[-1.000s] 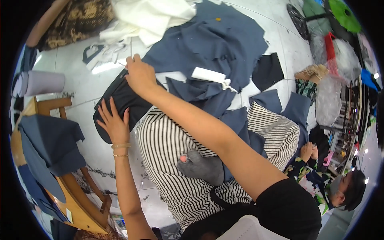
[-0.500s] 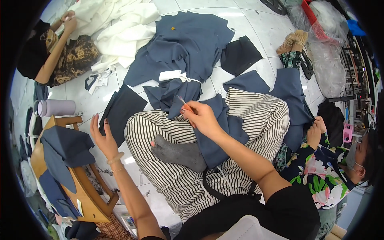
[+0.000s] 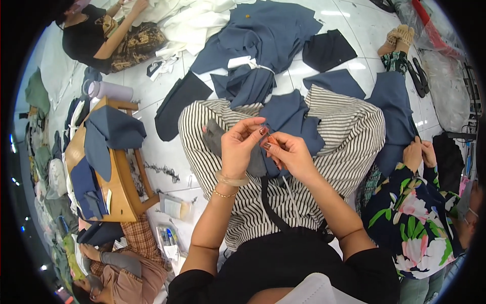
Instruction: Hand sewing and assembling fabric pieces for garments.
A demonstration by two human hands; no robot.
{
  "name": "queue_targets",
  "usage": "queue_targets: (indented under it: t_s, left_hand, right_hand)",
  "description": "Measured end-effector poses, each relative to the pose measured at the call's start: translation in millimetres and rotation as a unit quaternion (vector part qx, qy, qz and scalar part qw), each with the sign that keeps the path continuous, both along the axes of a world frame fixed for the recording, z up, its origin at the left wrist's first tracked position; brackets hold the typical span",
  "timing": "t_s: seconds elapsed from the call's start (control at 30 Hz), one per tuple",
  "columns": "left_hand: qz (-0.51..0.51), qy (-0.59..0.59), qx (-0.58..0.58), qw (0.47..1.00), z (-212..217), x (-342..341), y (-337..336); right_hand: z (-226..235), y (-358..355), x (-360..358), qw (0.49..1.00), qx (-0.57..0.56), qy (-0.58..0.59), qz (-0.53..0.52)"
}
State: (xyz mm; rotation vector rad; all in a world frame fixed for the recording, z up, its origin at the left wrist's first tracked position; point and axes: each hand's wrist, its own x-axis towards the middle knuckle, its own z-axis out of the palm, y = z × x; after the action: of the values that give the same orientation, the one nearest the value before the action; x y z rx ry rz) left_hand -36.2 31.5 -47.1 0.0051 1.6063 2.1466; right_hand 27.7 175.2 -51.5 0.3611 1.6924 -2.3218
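My left hand (image 3: 238, 149) and my right hand (image 3: 294, 156) meet above my lap, fingertips almost touching. The right one is closed around a small orange-handled tool (image 3: 272, 140), mostly covered by the fingers. Thumb and forefinger of the left are pinched together; what lies between them is too small to make out. Beneath and beyond the hands, a blue-grey cloth piece (image 3: 286, 111) rests over my striped trousers (image 3: 349, 116). A bundle of the same cloth, tied with a white strip (image 3: 243, 62), lies just past my knees.
A wooden stool (image 3: 124, 182) with blue-grey pieces stands at left, beside a lilac bottle (image 3: 114, 91). Dark folded pieces (image 3: 179, 104) and a large blue-grey cloth pile (image 3: 268, 30) lie on the tiles. Co-workers sit at right, upper left and lower left.
My left hand has come from the left, open, to a pinch beside my right hand. The right hand has moved right and nearer, still holding the orange tool. The view has shifted left.
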Motion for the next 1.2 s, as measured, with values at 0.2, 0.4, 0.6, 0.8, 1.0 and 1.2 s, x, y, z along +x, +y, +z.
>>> queue_targets:
  t_s: [0.2,0.4,0.6,0.8,1.0,1.2]
  left_hand:
    - [0.032,0.009,-0.020,0.999,-5.8,26.8,-25.6]
    - [0.162,0.047,-0.097,0.981,-4.5,31.3,-54.9]
    - [-0.062,0.243,-0.254,0.934,-29.2,51.2,-27.4]
    - [-0.162,0.381,-0.315,0.854,-32.3,75.8,30.2]
    - [-0.212,0.414,-0.401,0.789,-62.7,64.5,32.9]
    - [-0.154,0.365,-0.346,0.851,-58.9,59.0,31.8]
  right_hand:
    - [-11.9,-7.9,44.9,0.988,0.148,0.010,0.053]
    - [-8.6,4.7,75.0,0.902,0.407,0.062,-0.133]
    - [-27.8,43.8,71.0,0.768,0.628,0.050,-0.118]
    - [-4.2,24.5,74.7,0.946,0.316,0.038,-0.057]
    - [-9.6,40.3,61.8,0.906,0.413,0.057,-0.071]
    - [-33.1,48.3,64.7,0.937,0.348,-0.027,0.015]
